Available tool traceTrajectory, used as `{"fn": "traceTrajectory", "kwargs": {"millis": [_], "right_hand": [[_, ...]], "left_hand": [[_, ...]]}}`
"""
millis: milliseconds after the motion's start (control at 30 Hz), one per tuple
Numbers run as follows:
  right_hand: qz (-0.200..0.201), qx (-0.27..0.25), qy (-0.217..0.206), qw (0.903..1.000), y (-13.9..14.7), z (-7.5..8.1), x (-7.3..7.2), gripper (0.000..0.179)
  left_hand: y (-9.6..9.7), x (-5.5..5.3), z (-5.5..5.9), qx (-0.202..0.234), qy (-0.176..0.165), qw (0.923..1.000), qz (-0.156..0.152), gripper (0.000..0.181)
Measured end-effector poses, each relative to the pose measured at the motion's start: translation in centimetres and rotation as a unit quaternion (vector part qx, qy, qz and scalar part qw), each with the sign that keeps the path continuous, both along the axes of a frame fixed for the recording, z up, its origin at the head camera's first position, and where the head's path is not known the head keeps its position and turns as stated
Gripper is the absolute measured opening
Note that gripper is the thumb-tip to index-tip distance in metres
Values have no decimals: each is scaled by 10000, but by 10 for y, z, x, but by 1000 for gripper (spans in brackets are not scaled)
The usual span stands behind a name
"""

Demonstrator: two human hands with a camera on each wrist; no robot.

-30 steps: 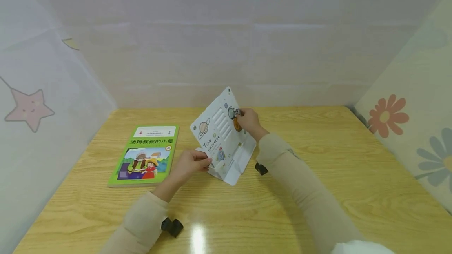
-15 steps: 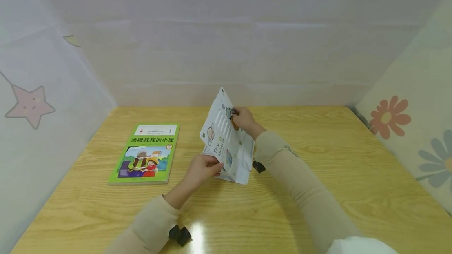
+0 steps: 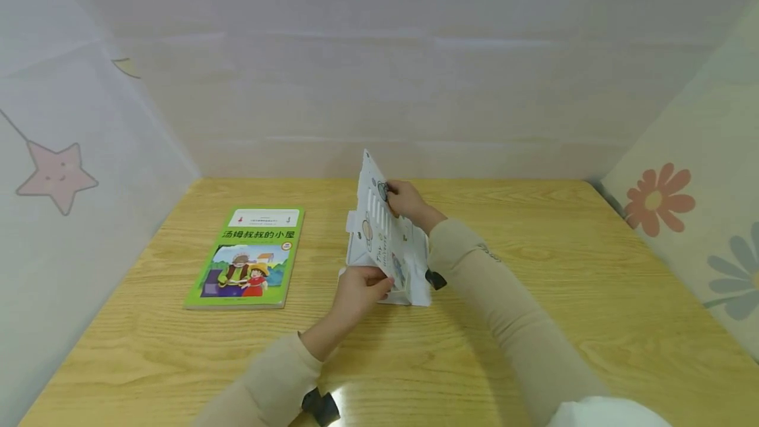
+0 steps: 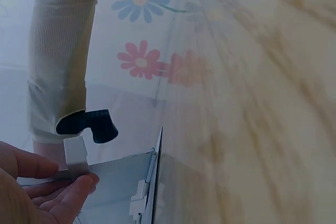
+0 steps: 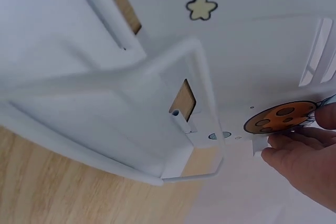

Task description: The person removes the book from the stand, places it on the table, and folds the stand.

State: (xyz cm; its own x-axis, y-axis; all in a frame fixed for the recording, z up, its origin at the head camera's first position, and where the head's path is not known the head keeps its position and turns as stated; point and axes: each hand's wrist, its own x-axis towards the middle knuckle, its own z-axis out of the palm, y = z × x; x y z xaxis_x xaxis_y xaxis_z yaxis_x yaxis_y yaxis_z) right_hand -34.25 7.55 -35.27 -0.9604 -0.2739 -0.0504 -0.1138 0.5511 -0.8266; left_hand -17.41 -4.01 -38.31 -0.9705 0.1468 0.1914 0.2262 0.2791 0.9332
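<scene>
A white folding book stand (image 3: pixel 375 206) with printed planets and "Tiny universe" lettering stands tilted up at the middle of the table. My left hand (image 3: pixel 358 292) pinches the panel's near lower edge between thumb and fingers. In the left wrist view, its fingertips (image 4: pixel 79 190) meet at a small white tab. My right hand (image 3: pixel 409 203) grips the panel's right edge, beside the orange planet print (image 5: pixel 281 118) in the right wrist view. A white wire loop (image 5: pixel 210 103) and a lower ledge stick out from the panel's front. Behind the panel, a rear support plate (image 3: pixel 356 246) shows partly.
A green picture book (image 3: pixel 246 259) lies flat to the left of the stand on the wooden table (image 3: pixel 522 249). Pale cloth walls with a star and flowers enclose the table at the back and sides.
The stand's panel has swung round to a more edge-on angle, showing the rear plate. My left hand has moved right with its near edge, while my right hand has shifted only slightly left.
</scene>
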Motion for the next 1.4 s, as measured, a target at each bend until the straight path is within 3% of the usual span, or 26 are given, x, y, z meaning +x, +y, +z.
{"fn": "traceTrajectory", "kwargs": {"millis": [367,700,1067,1400], "right_hand": [[499,8,119,9987,-5,1,-3,39],[1034,-275,214,9940,-3,-11,-11,39],[1461,-91,22,9892,-5,4,-4,40],[1695,109,260,9851,-1,8,-2,40]], "left_hand": [[19,2,-5,282,222,9993,113,13],[29,2,-8,239,355,9985,341,13],[37,0,-12,333,612,9971,318,17],[45,0,-12,414,593,9967,368,17]]}}
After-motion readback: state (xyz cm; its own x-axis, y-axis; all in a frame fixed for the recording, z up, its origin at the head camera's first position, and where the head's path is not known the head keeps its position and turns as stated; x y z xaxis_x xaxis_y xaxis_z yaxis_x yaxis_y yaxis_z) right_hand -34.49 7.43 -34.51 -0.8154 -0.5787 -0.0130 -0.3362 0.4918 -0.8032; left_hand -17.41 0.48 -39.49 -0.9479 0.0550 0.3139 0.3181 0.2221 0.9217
